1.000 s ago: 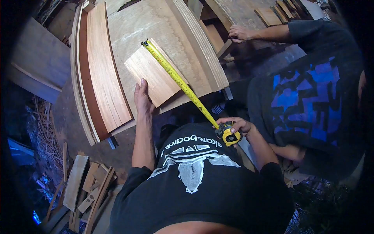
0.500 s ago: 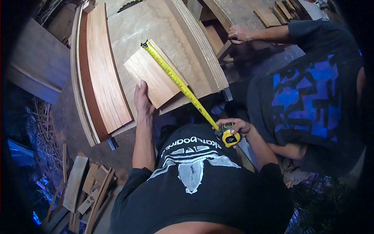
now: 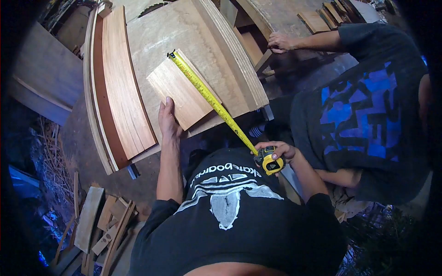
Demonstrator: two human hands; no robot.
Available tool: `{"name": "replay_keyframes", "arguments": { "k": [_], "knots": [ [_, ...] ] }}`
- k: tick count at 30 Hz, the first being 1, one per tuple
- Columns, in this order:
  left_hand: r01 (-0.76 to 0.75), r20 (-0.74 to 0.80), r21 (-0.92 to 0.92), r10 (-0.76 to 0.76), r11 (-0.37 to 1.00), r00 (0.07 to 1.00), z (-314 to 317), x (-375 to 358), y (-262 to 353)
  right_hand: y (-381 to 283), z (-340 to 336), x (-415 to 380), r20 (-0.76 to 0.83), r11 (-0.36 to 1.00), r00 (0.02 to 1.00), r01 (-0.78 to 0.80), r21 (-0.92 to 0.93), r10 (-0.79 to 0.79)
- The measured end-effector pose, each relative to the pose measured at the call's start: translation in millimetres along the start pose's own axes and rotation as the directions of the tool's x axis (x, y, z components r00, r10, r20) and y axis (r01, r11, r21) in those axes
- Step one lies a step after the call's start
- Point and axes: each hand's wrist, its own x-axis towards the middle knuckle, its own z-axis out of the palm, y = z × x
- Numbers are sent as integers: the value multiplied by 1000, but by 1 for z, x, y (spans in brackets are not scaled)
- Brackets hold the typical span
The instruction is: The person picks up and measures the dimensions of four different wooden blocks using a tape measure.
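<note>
My right hand (image 3: pixel 284 152) is closed around the yellow and black case of a tape measure (image 3: pixel 271 162). Its yellow blade (image 3: pixel 207 94) runs out up and left across a short wooden board (image 3: pixel 179 94), and the hook end sits at the board's far edge. My left hand (image 3: pixel 169 118) grips the near left corner of this board, thumb on top, with the other fingers partly hidden beneath. The board rests at an angle over a plywood sled (image 3: pixel 161 34), its near corner by the sled's front edge.
A long wooden plank (image 3: pixel 126 87) lies along the sled's left side, and a thick plywood rail (image 3: pixel 230 50) stands on the right. Part of a saw blade (image 3: pixel 154 8) shows at the top. A co-worker (image 3: pixel 363 110) stands at the right. Offcuts (image 3: pixel 101 225) lie at lower left.
The view shifts very slightly. My hands, the board and the extended tape hold nearly the same places.
</note>
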Motion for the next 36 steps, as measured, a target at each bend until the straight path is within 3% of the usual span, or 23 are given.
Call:
{"name": "replay_keyframes", "arguments": {
  "k": [6, 36],
  "knots": [
    [-23, -25, 45, 24, 999, 999, 3, -1, 2, 2, 1, 1, 64, 1000, 998, 12, 7, -12],
    [12, -52, 9, -11, 1000, 999, 3, -2, 3, 1, 2, -1, 31, 1000, 999, 12, -17, -11]
  ]
}}
